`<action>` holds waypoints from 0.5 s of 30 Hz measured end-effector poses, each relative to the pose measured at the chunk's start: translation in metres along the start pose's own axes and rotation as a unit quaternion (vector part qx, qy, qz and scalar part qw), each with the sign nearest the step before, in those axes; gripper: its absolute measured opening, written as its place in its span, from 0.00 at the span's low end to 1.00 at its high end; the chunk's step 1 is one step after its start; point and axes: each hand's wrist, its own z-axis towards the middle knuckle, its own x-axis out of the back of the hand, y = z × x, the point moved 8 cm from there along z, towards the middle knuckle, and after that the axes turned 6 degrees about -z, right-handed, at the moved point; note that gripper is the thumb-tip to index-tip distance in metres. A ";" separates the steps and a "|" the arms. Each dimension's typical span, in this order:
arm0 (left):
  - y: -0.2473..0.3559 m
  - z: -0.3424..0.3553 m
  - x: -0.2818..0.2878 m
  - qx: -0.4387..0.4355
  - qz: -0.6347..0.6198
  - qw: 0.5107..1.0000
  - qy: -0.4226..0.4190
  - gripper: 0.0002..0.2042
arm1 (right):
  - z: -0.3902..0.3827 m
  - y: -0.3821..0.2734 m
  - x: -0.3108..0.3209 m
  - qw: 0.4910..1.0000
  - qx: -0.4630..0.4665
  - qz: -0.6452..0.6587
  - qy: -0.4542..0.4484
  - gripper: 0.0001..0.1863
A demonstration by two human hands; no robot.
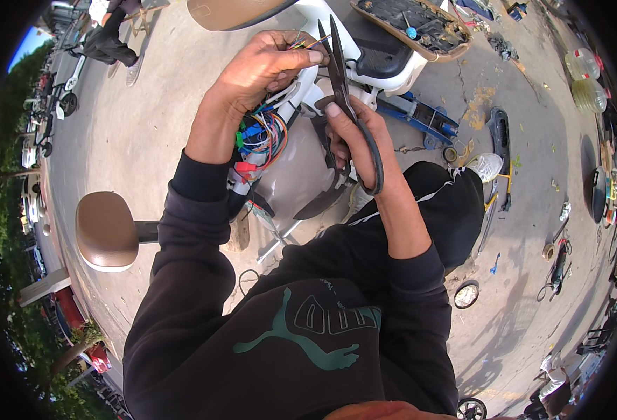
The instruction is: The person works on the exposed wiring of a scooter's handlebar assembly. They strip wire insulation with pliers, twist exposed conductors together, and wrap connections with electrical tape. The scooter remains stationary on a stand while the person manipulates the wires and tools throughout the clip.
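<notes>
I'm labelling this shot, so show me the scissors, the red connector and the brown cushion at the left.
Scissors (pixel 338 75): head view, on the blades.
Red connector (pixel 244 167): head view, middle of its body.
Brown cushion (pixel 105 227): head view, on its padded face.

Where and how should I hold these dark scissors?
Probably grip the scissors by the curved handle, coming from the lower right, where your right hand holds them. Their blades point up and away from you, beside your left hand, so an approach from the handle end should keep clear of the cutting edges.
</notes>
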 end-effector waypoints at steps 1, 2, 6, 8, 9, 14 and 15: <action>0.000 0.001 0.000 0.000 0.008 1.000 -0.002 0.11 | -0.001 -0.002 0.001 1.000 0.003 -0.003 0.001 0.19; 0.000 0.002 0.000 0.000 0.017 1.000 -0.004 0.11 | -0.001 -0.003 0.002 1.000 0.006 -0.006 0.003 0.19; 0.004 0.003 -0.006 -0.034 0.063 0.997 0.040 0.14 | 0.003 -0.005 0.012 0.996 0.040 -0.074 0.041 0.20; 0.005 0.004 -0.008 -0.035 0.062 0.997 0.034 0.14 | 0.005 -0.006 0.018 0.994 0.045 -0.073 0.064 0.20; 0.006 0.004 -0.008 -0.036 0.062 0.997 0.030 0.13 | 0.005 -0.006 0.021 0.993 0.048 -0.073 0.075 0.20; 0.002 0.007 -0.010 -0.025 0.055 0.998 0.001 0.17 | -0.001 -0.019 0.049 0.955 0.109 -0.152 0.228 0.22; 0.001 0.008 -0.010 -0.021 0.051 0.998 -0.007 0.18 | -0.005 -0.029 0.051 0.933 0.153 -0.200 0.257 0.22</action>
